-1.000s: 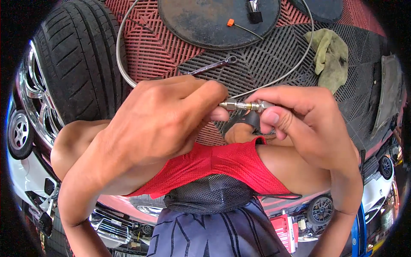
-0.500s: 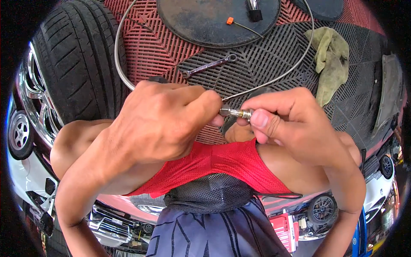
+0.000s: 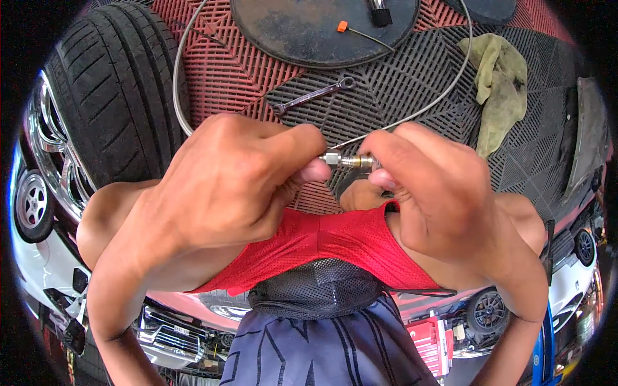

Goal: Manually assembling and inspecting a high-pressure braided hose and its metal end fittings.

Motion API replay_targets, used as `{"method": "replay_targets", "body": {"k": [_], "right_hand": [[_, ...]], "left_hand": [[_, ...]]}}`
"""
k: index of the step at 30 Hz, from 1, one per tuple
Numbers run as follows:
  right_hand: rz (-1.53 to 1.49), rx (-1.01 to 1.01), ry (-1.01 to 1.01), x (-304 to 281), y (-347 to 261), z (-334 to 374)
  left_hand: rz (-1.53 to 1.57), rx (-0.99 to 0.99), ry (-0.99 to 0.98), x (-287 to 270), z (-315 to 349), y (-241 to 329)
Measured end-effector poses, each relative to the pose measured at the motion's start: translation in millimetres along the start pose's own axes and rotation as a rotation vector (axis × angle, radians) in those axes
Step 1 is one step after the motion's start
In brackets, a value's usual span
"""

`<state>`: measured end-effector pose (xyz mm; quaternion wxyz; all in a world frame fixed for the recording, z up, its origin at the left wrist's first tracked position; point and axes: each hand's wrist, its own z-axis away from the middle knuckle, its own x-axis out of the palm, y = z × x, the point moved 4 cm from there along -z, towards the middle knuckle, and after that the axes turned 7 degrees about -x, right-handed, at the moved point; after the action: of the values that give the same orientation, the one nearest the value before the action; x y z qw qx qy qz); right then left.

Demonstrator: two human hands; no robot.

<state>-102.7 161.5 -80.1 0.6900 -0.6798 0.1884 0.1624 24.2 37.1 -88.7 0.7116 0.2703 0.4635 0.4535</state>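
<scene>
1. Where the fingertips come close together, at the centre of the head view, a small metal fitting (image 3: 348,161) is held crosswise.
2. Its left end is gripped between thumb and curled forefinger by the left hand (image 3: 219,183); its right end is pinched by the right hand (image 3: 438,183), whose fingertips are partly hidden by its own knuckles.
3. Both ends should probably be kept in one line, since a tilt could bind the parts; any turning is best done lightly, with the ridged middle left in sight.
4. A grey hose (image 3: 445,92) is looped across the upper half and hidden behind the left hand; whether it is joined to the fitting cannot be told. Drag from it might be felt, so slack is wanted.
5. Above the hands, a wrench (image 3: 313,96) is laid on the slatted floor (image 3: 222,71), below a dark round disc (image 3: 290,38).
6. Elbow room may be narrowed by the tyre (image 3: 119,93), upper left; a soiled cloth (image 3: 503,90) is left well apart, upper right.
</scene>
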Motion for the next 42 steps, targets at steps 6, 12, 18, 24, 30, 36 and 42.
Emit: {"method": "replay_targets", "body": {"k": [6,12,18,24,30,36,42], "right_hand": [[0.025,-0.020,0.026,5.4,-2.0,3.0],[-0.109,0.090,0.026,10.9,-1.5,8.9],[-0.277,0.169,0.005,12.3,4.0,7.3],[-0.595,0.548,-0.324,12.6,14.8,5.2],[-1.078,0.957,-0.427,15.5,18.4,8.6],[-1.025,0.937,-0.479,15.2,17.2,6.5],[-0.815,0.911,-0.400,18.6,10.2,11.3]], "left_hand": [[-0.036,0.051,0.051,0.5,4.5,2.7],[-0.127,0.136,0.090,4.5,6.8,3.4],[-0.158,0.140,0.081,3.9,5.6,6.0],[-0.163,0.166,0.045,8.6,8.9,5.3],[-0.136,0.155,0.010,9.9,12.2,8.2],[-0.169,0.190,-0.044,9.8,13.8,9.0],[-0.215,0.232,-0.042,11.1,15.1,8.4]]}}
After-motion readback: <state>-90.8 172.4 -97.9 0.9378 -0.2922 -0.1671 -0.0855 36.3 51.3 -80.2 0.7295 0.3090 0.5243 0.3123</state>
